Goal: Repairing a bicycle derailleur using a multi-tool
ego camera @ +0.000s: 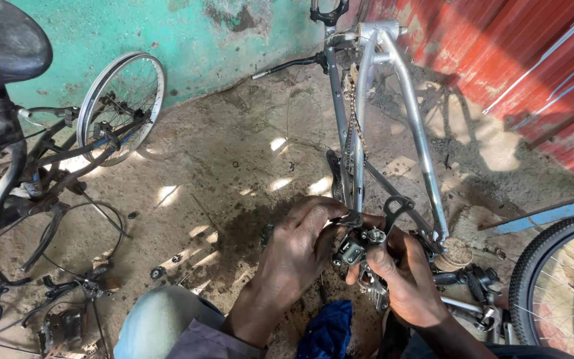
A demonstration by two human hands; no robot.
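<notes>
A silver bicycle frame (412, 126) stands upside down in front of me, its chain (352, 113) hanging along the stays. At the rear dropout sits a black and silver derailleur (360, 251). My left hand (297, 256) pinches the upper part of the derailleur from the left with thumb and fingers. My right hand (403, 279) cups it from below and the right, fingers wrapped around its body. Both hands touch the same part.
A black bicycle with saddle (1, 40) and a loose wheel (119, 106) stand at left against a green wall. Brake levers and cables (54, 292) lie on the dirt floor. A tyre (559, 279) is at right, a blue rag (330, 332) below my hands, red sheeting (533, 60) behind.
</notes>
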